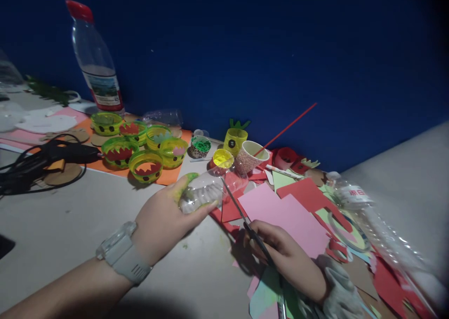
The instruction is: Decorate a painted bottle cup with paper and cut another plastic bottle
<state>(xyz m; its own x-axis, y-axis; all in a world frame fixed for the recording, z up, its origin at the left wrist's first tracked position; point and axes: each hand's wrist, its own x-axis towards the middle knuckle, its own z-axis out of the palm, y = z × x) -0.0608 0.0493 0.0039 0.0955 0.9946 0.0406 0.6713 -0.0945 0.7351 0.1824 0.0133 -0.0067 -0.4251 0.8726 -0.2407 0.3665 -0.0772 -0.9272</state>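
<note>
My left hand, with a grey watch on its wrist, is closed around a clear plastic bottle piece lying on its side. Green and yellow stains mark the thumb and nearby skin. In my right hand is a pair of scissors with dark handles. Their blades point up and left, and the tip overlaps the plastic; I cannot tell whether they are cutting into it. Behind the plastic sit a cup of yellow paint and a patterned paper cup with a red stick in it.
Several yellow-green painted plastic rings or cups stand at left on orange paper, near a tall red-capped bottle. Black cables lie far left. Pink paper and red scraps cover the right side, beside another clear bottle.
</note>
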